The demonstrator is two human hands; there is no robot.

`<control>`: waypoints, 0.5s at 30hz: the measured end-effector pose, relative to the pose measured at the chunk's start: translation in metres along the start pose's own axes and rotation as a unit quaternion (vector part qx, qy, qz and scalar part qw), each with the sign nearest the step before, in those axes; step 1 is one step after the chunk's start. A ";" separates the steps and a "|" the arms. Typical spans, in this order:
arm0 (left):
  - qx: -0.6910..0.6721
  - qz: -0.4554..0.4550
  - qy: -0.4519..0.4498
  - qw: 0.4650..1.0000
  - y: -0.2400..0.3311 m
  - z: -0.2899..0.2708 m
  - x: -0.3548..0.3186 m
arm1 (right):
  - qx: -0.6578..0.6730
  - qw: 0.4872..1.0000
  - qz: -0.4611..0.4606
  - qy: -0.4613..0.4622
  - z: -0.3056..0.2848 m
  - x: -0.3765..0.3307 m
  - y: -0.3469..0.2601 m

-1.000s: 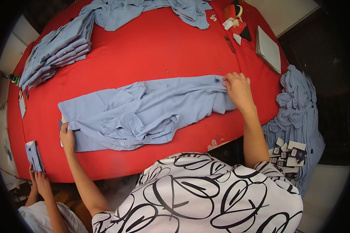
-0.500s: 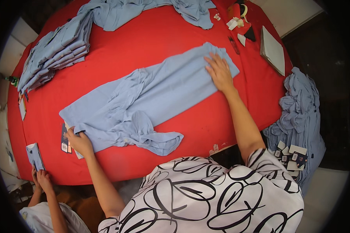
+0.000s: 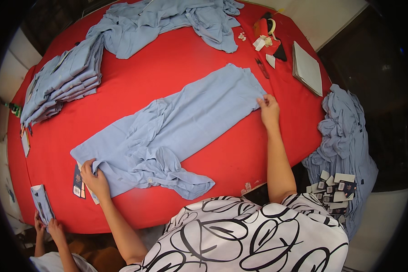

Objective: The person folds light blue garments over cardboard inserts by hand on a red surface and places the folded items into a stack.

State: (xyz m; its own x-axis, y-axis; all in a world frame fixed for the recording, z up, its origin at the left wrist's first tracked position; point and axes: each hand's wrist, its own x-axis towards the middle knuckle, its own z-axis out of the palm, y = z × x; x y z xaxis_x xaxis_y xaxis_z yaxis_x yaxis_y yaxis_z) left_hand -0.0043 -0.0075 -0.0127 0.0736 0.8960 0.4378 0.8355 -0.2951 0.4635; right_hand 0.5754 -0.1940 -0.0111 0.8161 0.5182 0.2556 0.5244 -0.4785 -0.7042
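Shirt (image 3: 177, 131), light blue, lies spread on the red table (image 3: 167, 63) and is held at both ends. Left hand (image 3: 95, 179): fingers (image 3: 87, 167) closed narrow on the near-left corner of the cloth, pinching the edge; a card tag (image 3: 77, 181) lies just beside and partly under that hand. Right hand (image 3: 269, 111): fingers pressed down at the far-right edge of the cloth, thumb and forefinger seemingly nipping the hem; whether it grips or only presses, I cannot tell for certain.

Long axis of the shirt runs straight from the left fingers to the right fingers, slanting from near-left up to far-right. The cloth lies smooth next to the right fingers and bunched in wrinkles nearer the left fingers. One sleeve (image 3: 186, 183) trails off toward the body, to the right of the left hand, closer to it than to the right hand.

Outward from the left fingers: a stack of folded blue shirts (image 3: 59, 86) lies well beyond, across bare red cloth. Beyond the right fingers: small tools and scraps (image 3: 267, 38) and a flat grey board (image 3: 307, 68). Far across the table, a loose heap of blue shirts (image 3: 167, 20). Right of the right arm, off the table edge, another blue pile (image 3: 344, 131) with loose tags (image 3: 333, 192) on it.

Below the left hand, another person's hands (image 3: 47, 222) hold a small folded item.
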 end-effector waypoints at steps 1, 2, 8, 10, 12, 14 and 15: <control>-0.019 -0.003 0.000 1.000 -0.006 -0.002 -0.001 | 0.066 0.998 0.017 -0.004 -0.006 0.006 -0.006; -0.050 -0.019 -0.007 0.999 -0.013 -0.004 -0.002 | 0.059 0.997 0.045 -0.015 -0.023 0.009 -0.010; -0.130 -0.013 -0.034 0.991 -0.018 -0.010 0.001 | -0.139 0.987 0.062 -0.047 -0.072 0.018 0.003; -0.098 0.019 -0.047 0.994 -0.007 -0.011 0.005 | 0.027 1.000 0.011 0.010 -0.055 0.014 -0.008; -0.083 -0.001 -0.043 0.996 -0.011 -0.010 0.002 | -0.070 0.996 -0.029 -0.045 -0.026 0.008 -0.015; -0.097 -0.013 -0.043 0.994 -0.016 -0.009 0.002 | -0.207 0.975 -0.074 -0.024 -0.015 0.003 -0.011; -0.113 -0.021 -0.043 0.992 -0.020 -0.009 0.002 | -0.145 0.988 -0.023 -0.038 -0.018 0.004 -0.018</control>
State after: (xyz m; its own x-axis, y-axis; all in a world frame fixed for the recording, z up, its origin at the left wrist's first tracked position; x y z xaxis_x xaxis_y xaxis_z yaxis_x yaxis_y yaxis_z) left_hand -0.0264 -0.0030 -0.0144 0.0956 0.9309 0.3525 0.6964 -0.3155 0.6446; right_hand 0.5737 -0.1961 0.0139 0.7749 0.5906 0.2252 0.6174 -0.6308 -0.4700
